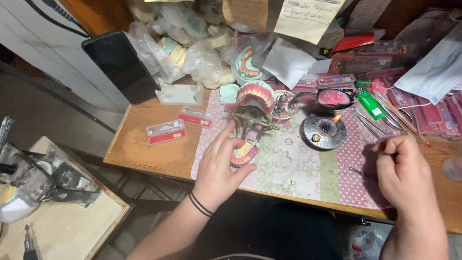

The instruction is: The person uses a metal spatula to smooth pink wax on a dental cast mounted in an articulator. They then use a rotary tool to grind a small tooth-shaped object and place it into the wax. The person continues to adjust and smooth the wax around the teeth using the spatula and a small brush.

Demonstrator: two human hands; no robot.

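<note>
Denture setup well under way: articulator [250, 123] open on the mat [308, 163], upper teeth set in pink wax, burner [324, 131] lit. Left hand [219, 168] loosely curled around the lower model [244, 153], fingers touching it. Right hand [404, 173] closed near the mat's edge; contents impossible to tell.

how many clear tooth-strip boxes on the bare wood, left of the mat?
2. One box lies nearer the table's front-left edge; the other box sits just right of it, by the mat edge. More may be hidden in the clutter behind.

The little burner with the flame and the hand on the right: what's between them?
In the head view, only patterned mat lies between burner and right hand, with one small metal tool on it.
</note>
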